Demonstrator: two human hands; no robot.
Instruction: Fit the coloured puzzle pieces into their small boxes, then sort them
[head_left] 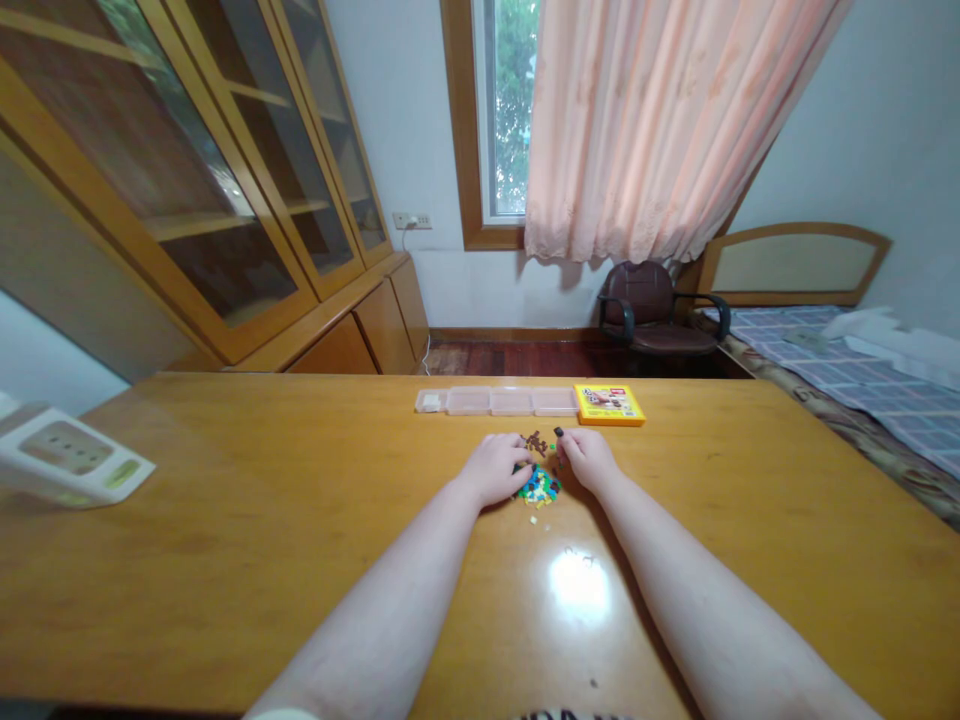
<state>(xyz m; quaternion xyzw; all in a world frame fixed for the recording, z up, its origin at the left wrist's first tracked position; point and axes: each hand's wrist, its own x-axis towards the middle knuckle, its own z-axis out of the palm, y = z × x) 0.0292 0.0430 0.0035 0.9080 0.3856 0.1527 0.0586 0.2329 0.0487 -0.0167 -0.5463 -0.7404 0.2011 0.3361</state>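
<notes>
A heap of small colourful building bricks [541, 485], mostly blue, green, white and yellow, lies on the wooden table. Just beyond it is a loose patch of brown bricks [535, 443]. My left hand [496, 468] rests at the heap's left edge, its thumb and fingers apart and touching the pieces. On the right side, my right hand [590, 459] is closed in a pinch, with a small dark brick [558, 432] showing at its fingertips. Its other fingers are curled and partly hidden.
A row of clear plastic trays [491, 401] stands beyond my hands, beside a yellow box [609, 404]. A white power strip or similar device [75, 455] sits at the table's left. Behind the table [247, 540] are a cabinet [330, 340], an office chair [651, 310] and a bed [840, 350].
</notes>
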